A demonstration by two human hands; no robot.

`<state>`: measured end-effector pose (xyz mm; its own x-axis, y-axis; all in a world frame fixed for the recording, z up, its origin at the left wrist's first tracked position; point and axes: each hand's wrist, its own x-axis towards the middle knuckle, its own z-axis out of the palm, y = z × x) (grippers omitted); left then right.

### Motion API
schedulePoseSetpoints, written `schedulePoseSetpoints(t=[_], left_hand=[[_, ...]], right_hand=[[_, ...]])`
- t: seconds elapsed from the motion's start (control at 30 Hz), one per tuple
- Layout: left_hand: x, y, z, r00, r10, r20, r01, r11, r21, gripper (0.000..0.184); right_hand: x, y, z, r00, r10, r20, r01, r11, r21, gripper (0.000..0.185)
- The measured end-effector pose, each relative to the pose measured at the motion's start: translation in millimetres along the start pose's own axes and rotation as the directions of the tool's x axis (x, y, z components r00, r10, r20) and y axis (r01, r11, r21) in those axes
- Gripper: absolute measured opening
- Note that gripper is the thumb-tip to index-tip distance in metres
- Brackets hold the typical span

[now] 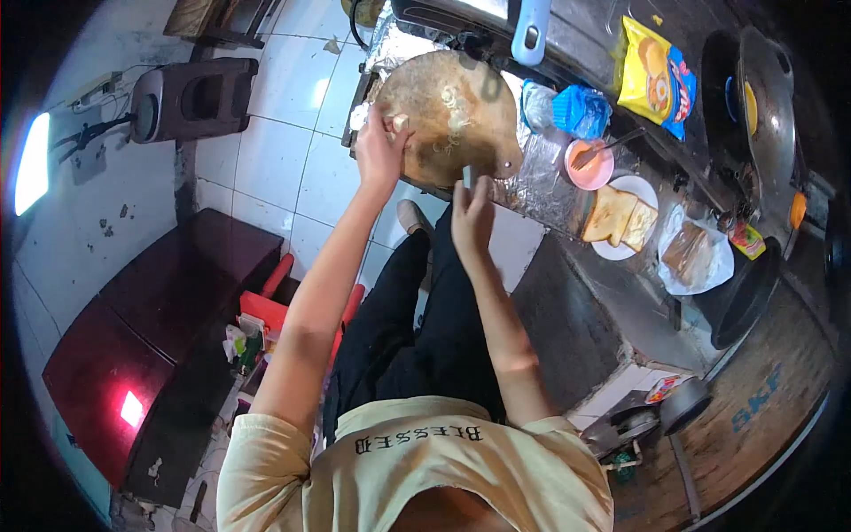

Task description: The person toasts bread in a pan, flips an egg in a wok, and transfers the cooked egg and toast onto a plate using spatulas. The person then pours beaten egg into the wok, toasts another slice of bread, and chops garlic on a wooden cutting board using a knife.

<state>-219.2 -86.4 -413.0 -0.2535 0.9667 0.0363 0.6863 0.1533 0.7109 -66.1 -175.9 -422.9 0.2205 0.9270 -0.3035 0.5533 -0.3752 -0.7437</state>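
A round wooden chopping board (425, 97) lies on the foil-covered counter, with thin pale shreds (455, 108) near its middle. My left hand (381, 152) is at the board's left edge, its fingers closed round a small pale piece (400, 121); its kind is not clear. A white lump (359, 116) shows beside those fingers. Over the board's near edge, my right hand (473, 213) is closed on a knife (468, 176). Only a short part of its blade shows, pointing toward the board and apart from the pale piece.
Right of the board are a blue wrapper (582, 111), a pink cup (589, 165) with a fork, and a plate (650, 188) of bread slices. A yellow snack packet (656, 75), a plastic-wrapped brown block (690, 248) and a wok (771, 115) stand farther right.
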Motion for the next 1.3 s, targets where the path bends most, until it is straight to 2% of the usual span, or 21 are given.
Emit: schedulePoseSetpoints(t=[0.07, 0.1, 0.17, 0.27, 0.4, 0.43, 0.47, 0.53, 0.57, 0.73, 0.8, 0.83, 0.9, 1.03, 1.1, 1.13, 1.2, 1.3], left_hand=[[-0.2, 6.4, -7.7, 0.953, -0.239, 0.187, 0.256, 0.964, -0.073, 0.027], [-1.4, 1.5, -4.1, 0.962, -0.195, 0.194, 0.236, 0.946, -0.221, 0.026], [-4.4, -10.0, -2.8, 0.96, -0.168, 0.225, 0.217, 0.953, -0.212, 0.03], [-8.0, -14.2, -1.2, 0.968, -0.077, 0.241, 0.135, 0.963, -0.234, 0.033], [-12.4, -12.1, 4.9, 0.965, -0.009, 0.262, 0.058, 0.982, -0.181, 0.028], [-13.7, -13.4, 7.0, 0.965, 0.029, 0.259, 0.012, 0.988, -0.155, 0.026], [-14.1, -14.8, 9.2, 0.962, 0.033, 0.27, 0.009, 0.988, -0.154, 0.026], [-14.6, -18.3, 14.6, 0.956, -0.095, 0.277, 0.153, 0.968, -0.197, 0.026], [-15.7, -19.7, 17.6, 0.97, -0.055, 0.237, 0.097, 0.981, -0.169, 0.025], [-23.5, -12.0, 20.8, 0.986, -0.032, 0.164, 0.064, 0.978, -0.196, 0.021], [-24.3, -9.6, 17.9, 0.989, 0.001, 0.146, 0.031, 0.976, -0.214, 0.02], [-24.3, -7.4, 14.7, 0.988, -0.002, 0.151, 0.032, 0.98, -0.195, 0.02], [-25.0, -8.1, 12.4, 0.987, -0.008, 0.162, 0.036, 0.984, -0.172, 0.019], [-25.6, -13.0, 14.9, 0.986, 0.011, 0.166, 0.021, 0.982, -0.189, 0.018], [-26.0, -13.2, 17.6, 0.988, 0.013, 0.153, 0.018, 0.979, -0.201, 0.017], [-27.2, -13.3, 17.8, 0.99, 0.015, 0.141, 0.011, 0.984, -0.18, 0.015], [-26.5, -13.9, 18.6, 0.991, 0.018, 0.13, 0.003, 0.987, -0.158, 0.014], [-27.0, -14.2, 20.3, 0.991, 0.033, 0.126, -0.013, 0.988, -0.152, 0.012]], right_hand=[[-18.6, -14.2, 7.8, 0.999, -0.024, 0.047, 0.015, 0.982, 0.189, 0.031], [-24.0, -11.9, 14.7, 0.999, -0.017, 0.034, 0.01, 0.981, 0.195, 0.031], [-34.5, -6.6, 25.7, 0.983, 0.074, 0.165, -0.097, 0.987, 0.132, 0.03], [-35.0, -7.3, 31.9, 0.975, 0.122, 0.185, -0.159, 0.967, 0.199, 0.03], [-30.1, 5.6, 47.1, 0.988, 0.101, 0.113, -0.124, 0.967, 0.224, 0.026], [-28.5, 6.0, 47.3, 0.996, 0.036, 0.078, -0.057, 0.956, 0.288, 0.025], [-26.9, 6.6, 47.3, 0.999, -0.026, 0.038, 0.011, 0.937, 0.348, 0.024], [-21.4, 5.1, 45.2, 0.999, -0.002, 0.044, -0.012, 0.949, 0.314, 0.024], [-19.6, 3.9, 44.3, 0.999, 0.012, 0.053, -0.026, 0.96, 0.28, 0.023], [-17.6, -0.2, 36.8, 0.997, 0.069, 0.042, -0.079, 0.938, 0.337, 0.025], [-21.8, -1.4, 37.6, 0.982, 0.112, 0.149, -0.158, 0.924, 0.348, 0.025], [-22.8, -2.2, 37.9, 0.982, 0.118, 0.149, -0.164, 0.921, 0.353, 0.025], [-25.7, -4.1, 37.6, 0.99, 0.096, 0.103, -0.12, 0.961, 0.249, 0.026], [-31.2, -13.1, 37.8, 0.993, 0.086, 0.082, -0.102, 0.971, 0.215, 0.028], [-34.6, -18.1, 37.0, 0.997, 0.075, 0.026, -0.076, 0.995, 0.065, 0.028], [-37.0, -19.9, 35.4, 0.996, 0.08, 0.028, -0.081, 0.995, 0.064, 0.028], [-38.1, -23.7, 32.6, 0.998, 0.052, -0.019, -0.055, 0.987, -0.149, 0.028], [-35.3, -22.4, 26.3, 1.0, 0.01, 0.009, -0.009, 0.989, -0.146, 0.029]])
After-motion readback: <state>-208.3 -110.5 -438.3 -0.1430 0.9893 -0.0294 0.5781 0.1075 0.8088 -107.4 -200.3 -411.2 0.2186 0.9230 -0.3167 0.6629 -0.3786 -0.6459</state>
